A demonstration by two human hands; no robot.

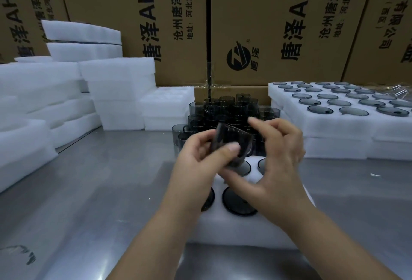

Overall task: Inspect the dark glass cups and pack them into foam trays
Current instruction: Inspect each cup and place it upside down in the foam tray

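Observation:
Both hands hold one dark glass cup [234, 138] tilted in the air above a white foam tray [240, 228] on the steel table. My left hand [200, 161] grips it from the left, thumb across its wall. My right hand [276, 159] holds it from the right, its thumb under the cup and its forefinger raised. The tray's round holes hold dark cups, one [239, 201] plainly seen below my hands. Behind the held cup stands a stacked pile of loose dark cups [225, 110].
Filled foam trays [334, 121] with cups sit stacked at the right. Stacks of foam trays [116, 92] fill the left and back left. Large printed cardboard boxes [256, 23] wall off the back. Bare steel table [93, 201] lies at the front left.

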